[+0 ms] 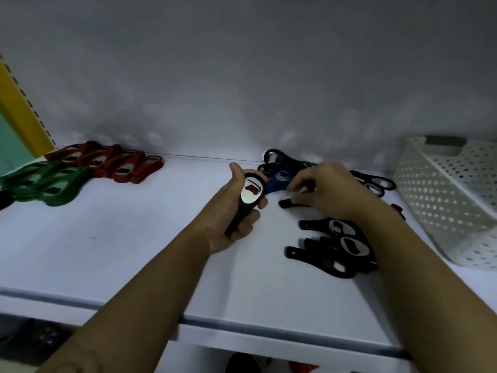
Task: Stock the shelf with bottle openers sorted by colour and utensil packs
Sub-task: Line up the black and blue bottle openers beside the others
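A white shelf (134, 238) runs under a plain white back wall (242, 76), with a yellow upright (24, 109) at the far left. Red openers (107, 162) lie in a row at the back left. Green openers (45, 187) lie just in front of them, the heap cut off by the left edge. The left hand (236, 208) grips a black opener (248, 195) by its handle, fingers curled round it, metal head up, above mid-shelf. The right hand (328, 189) is blurred, its fingers bent down over a blue opener (278, 181) and a black handle (285, 203); whether it grips either cannot be told. A black pile (336, 243) lies partly hidden under the right forearm. A tilted perforated basket (443, 200) stands at the right, cut off by the frame.
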